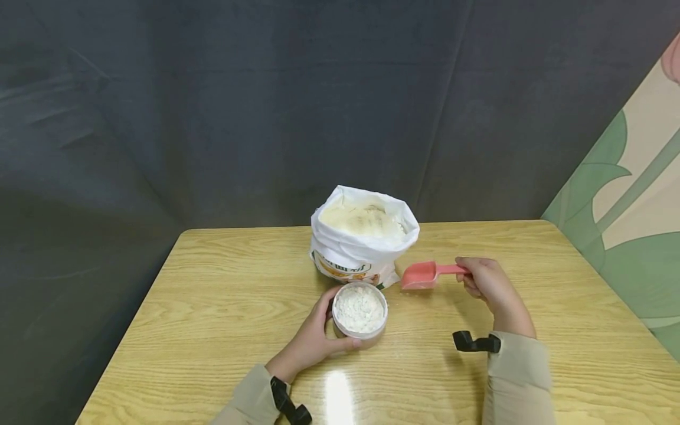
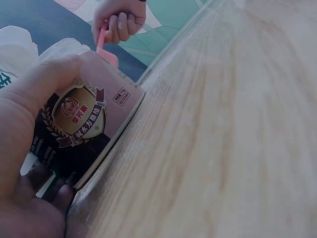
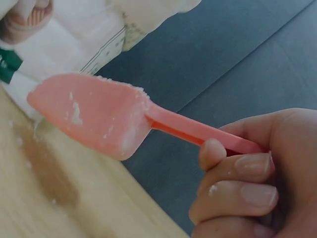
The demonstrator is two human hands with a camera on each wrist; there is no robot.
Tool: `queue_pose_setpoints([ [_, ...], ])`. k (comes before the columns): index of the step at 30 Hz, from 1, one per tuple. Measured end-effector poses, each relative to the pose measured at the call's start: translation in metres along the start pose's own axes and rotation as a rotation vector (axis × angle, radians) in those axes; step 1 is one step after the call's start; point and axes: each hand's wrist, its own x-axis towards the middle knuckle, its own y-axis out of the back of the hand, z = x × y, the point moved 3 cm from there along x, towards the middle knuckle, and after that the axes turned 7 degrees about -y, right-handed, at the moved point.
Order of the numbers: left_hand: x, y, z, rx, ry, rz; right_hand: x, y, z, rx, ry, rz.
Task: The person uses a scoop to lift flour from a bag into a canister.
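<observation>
My left hand point(image 1: 314, 337) grips a round tub point(image 2: 94, 119) with a pink and dark label, its thumb and fingers about the sides. The tub stands on the table, filled near its rim with white powder point(image 1: 359, 308). My right hand point(image 1: 490, 287) holds a pink scoop point(image 3: 91, 114) by its handle, fingers curled round the end. Bits of white powder cling to the scoop's outside. In the head view the scoop hangs above the table, right of the tub and apart from it. Just behind the tub stands an open white bag point(image 1: 350, 251) of pale powder.
A wooden table point(image 1: 212, 295) carries everything, with specks of powder near the bag in the right wrist view. Dark cloth point(image 1: 297, 106) hangs behind the far edge. At the right is a panel with a leaf pattern point(image 1: 632, 236).
</observation>
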Motion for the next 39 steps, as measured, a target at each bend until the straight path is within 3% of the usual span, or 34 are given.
queue_pose_setpoints([
  [12,0.0,0.0,0.002,0.007,0.009,-0.002,0.012,0.0,0.017,-0.032,-0.06,-0.025],
  [22,0.0,0.0,0.002,-0.007,0.015,-0.004,0.013,-0.002,0.025,-0.276,-0.115,0.025],
  [32,0.0,0.0,0.002,-0.024,0.013,-0.006,0.005,0.003,0.021,-0.511,-0.104,0.07],
  [39,0.0,0.0,0.002,-0.034,0.019,-0.011,0.003,0.003,0.017,-0.533,-0.081,0.081],
])
